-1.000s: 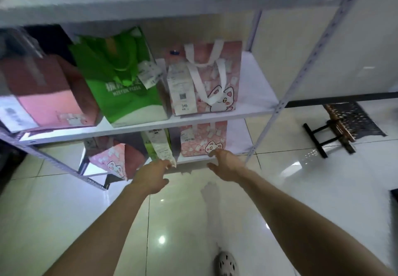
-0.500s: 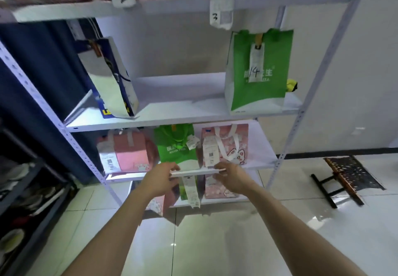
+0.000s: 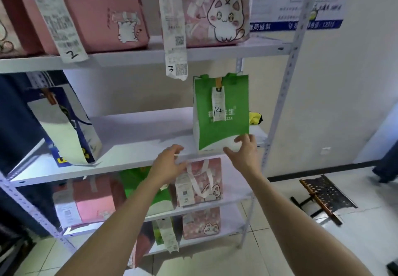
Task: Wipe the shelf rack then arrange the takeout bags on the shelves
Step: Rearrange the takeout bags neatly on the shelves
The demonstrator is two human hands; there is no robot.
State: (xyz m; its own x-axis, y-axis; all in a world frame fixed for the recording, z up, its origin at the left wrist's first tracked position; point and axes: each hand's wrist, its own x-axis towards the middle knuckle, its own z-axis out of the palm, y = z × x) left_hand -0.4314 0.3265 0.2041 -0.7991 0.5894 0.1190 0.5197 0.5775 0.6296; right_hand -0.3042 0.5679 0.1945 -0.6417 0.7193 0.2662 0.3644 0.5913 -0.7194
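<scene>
The green bag (image 3: 221, 112) marked "14" on its tag is seen standing upright at the right end of the middle shelf (image 3: 133, 138) of the shelf rack (image 3: 286, 95). Its lower right corner is touched by the right hand (image 3: 243, 150), whose fingers are spread against the front of the bag and the thumb is stretched along its base; the bag is not clasped. The left hand (image 3: 170, 161) is held at the front edge of the same shelf, just left of the bag, with fingers loosely curled and nothing in them. A yellow object (image 3: 255, 118) is partly hidden behind the bag. At the shelf's left end a blue and white bag (image 3: 64, 129) is set leaning. On the shelf above, a plain pink bag (image 3: 103, 11) and a cat-print bag (image 3: 217, 8) are placed, and long receipts numbered "2" (image 3: 56, 21) and "3" (image 3: 174, 30) are hung over the edge. On the shelf below, a pink box-shaped bag (image 3: 86, 202), a second green bag (image 3: 159, 198) partly covered by the left arm, and a pink bag with white handles (image 3: 200, 183) are lined up. A dark folded stand (image 3: 323, 196) is seen on the tiled floor to the right.
</scene>
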